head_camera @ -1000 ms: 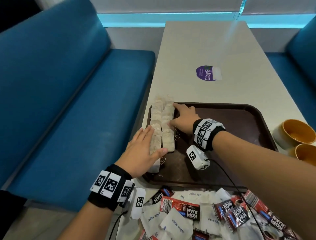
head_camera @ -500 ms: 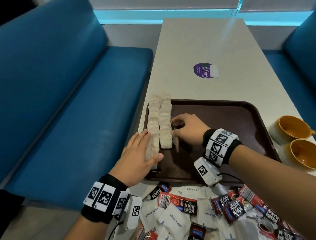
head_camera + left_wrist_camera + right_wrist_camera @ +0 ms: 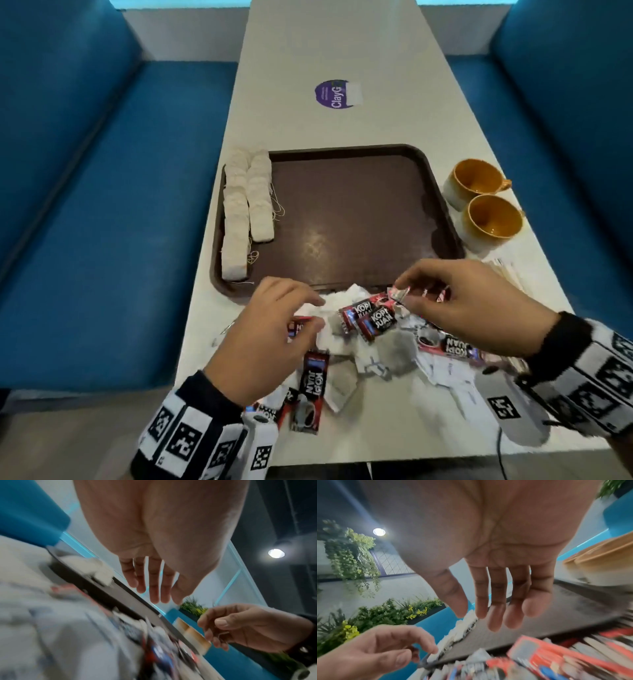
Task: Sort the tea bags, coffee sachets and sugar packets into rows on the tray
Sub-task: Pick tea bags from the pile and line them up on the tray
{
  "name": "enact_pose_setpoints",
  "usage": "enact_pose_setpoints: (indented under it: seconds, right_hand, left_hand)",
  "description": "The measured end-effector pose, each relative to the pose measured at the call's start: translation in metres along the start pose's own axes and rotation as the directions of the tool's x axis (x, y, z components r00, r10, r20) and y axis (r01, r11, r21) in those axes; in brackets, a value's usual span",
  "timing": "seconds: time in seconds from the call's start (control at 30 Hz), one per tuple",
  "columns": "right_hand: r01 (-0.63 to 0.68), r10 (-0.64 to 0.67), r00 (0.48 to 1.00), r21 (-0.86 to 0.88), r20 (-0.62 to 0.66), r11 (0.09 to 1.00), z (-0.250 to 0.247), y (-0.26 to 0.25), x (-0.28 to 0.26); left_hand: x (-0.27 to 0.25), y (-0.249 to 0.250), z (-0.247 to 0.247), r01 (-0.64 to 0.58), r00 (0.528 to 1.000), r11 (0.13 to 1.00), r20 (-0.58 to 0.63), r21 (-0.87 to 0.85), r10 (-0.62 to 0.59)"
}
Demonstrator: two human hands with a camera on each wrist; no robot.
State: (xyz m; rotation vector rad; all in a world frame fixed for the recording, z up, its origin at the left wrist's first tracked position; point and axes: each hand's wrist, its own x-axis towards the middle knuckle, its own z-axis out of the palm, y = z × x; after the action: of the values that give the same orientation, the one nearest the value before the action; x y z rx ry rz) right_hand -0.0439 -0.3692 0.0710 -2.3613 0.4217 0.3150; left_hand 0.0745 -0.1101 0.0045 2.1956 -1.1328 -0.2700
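Observation:
On the brown tray (image 3: 342,222), tea bags (image 3: 246,205) lie in two rows along the left side. In front of the tray a mixed pile lies on the table: red-black coffee sachets (image 3: 373,318), white sugar packets (image 3: 448,373) and a few grey tea bags (image 3: 394,349). My left hand (image 3: 318,311) hovers over the pile's left part with fingers loosely bent. My right hand (image 3: 402,294) hovers over its right part, thumb and forefinger close to a sachet's silver end. In both wrist views the fingers (image 3: 496,615) hang nearly straight with nothing between them.
Two orange-glazed cups (image 3: 479,181) (image 3: 493,219) stand on the table right of the tray. A purple sticker (image 3: 337,93) lies farther back on the white table. Blue benches run along both sides.
Both hands have left the tea-bag rows on the tray and moved back over the pile in front of it. The tea bags stay where they were.

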Motion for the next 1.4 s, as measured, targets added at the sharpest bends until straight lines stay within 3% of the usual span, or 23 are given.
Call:
enact_pose_setpoints:
  seconds: [0.27, 0.4, 0.7, 0.8, 0.87, 1.03, 1.17, 1.3, 1.4]
  right_hand:
    - [0.065, -0.070, 0.997, -0.119, -0.040, 0.991, 0.067, 0.046, -0.042]
    - [0.081, -0.087, 0.994, -0.084, -0.073, 0.993, 0.085, 0.050, -0.041]
    - [0.142, -0.139, 0.979, 0.010, -0.151, 0.990, 0.082, 0.051, -0.036]
    - [0.092, -0.071, 0.970, 0.083, -0.233, 0.992, 0.064, 0.055, -0.038]
    - [0.045, -0.009, 0.957, 0.118, -0.291, 0.992, 0.051, 0.059, -0.038]
    - [-0.078, 0.100, 0.940, 0.081, -0.325, 0.994, 0.033, 0.070, -0.035]
    - [-0.113, 0.119, 0.958, 0.039, -0.260, 0.993, 0.032, 0.077, -0.039]
    - [0.002, 0.004, 0.972, 0.029, -0.234, 1.000, 0.045, 0.068, -0.047]
    - [0.192, -0.171, 0.953, 0.062, -0.249, 0.979, 0.057, 0.047, -0.049]
  left_hand:
    - [-0.003, 0.058, 0.059, -0.091, 0.981, 0.996, 0.174, 0.018, 0.086]
    - [-0.004, 0.070, 0.078, -0.094, 0.973, 0.992, 0.219, 0.081, 0.074]
    - [0.003, 0.064, 0.086, -0.074, 0.997, 0.997, 0.007, -0.010, 0.074]
    - [0.002, 0.073, 0.068, -0.077, 0.993, 0.993, -0.097, -0.095, 0.068]
    - [-0.001, 0.071, 0.052, -0.024, 0.984, 0.979, -0.179, -0.205, -0.013]
    - [-0.024, 0.048, 0.018, 0.190, 0.936, 0.851, -0.171, -0.490, -0.308]
    - [-0.034, 0.039, 0.007, 0.313, 0.871, 0.729, -0.122, -0.608, -0.476]
    - [-0.031, 0.034, 0.013, 0.379, 0.802, 0.512, -0.002, -0.770, -0.597]
    - [-0.025, 0.042, 0.018, 0.341, 0.834, 0.442, 0.051, -0.830, -0.549]
